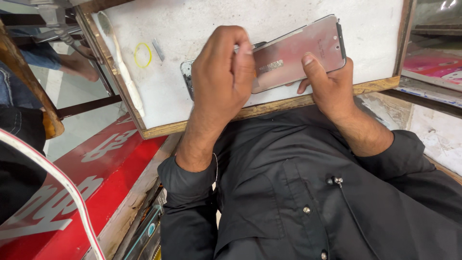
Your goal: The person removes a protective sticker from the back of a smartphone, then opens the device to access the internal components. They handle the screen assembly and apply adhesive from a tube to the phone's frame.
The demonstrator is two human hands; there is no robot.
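Note:
A pinkish-grey display panel (298, 50) lies tilted over the white work tray (192, 101). My right hand (332, 86) holds its near right end, thumb pressed on its back and fingers beneath. My left hand (224, 72) is closed over the panel's left end, where it meets a phone body (186, 73) whose corner sticks out to the left. Thumb and forefinger are pinched together there. What they pinch is hidden.
On the tray lie a yellow rubber band (142, 54), a small grey strip (158, 49) and a long white plastic tool (124, 70). The tray has a wooden rim (269, 108). A red signboard (96, 178) and a white cable (57, 175) sit lower left. Another person's foot (79, 65) rests upper left.

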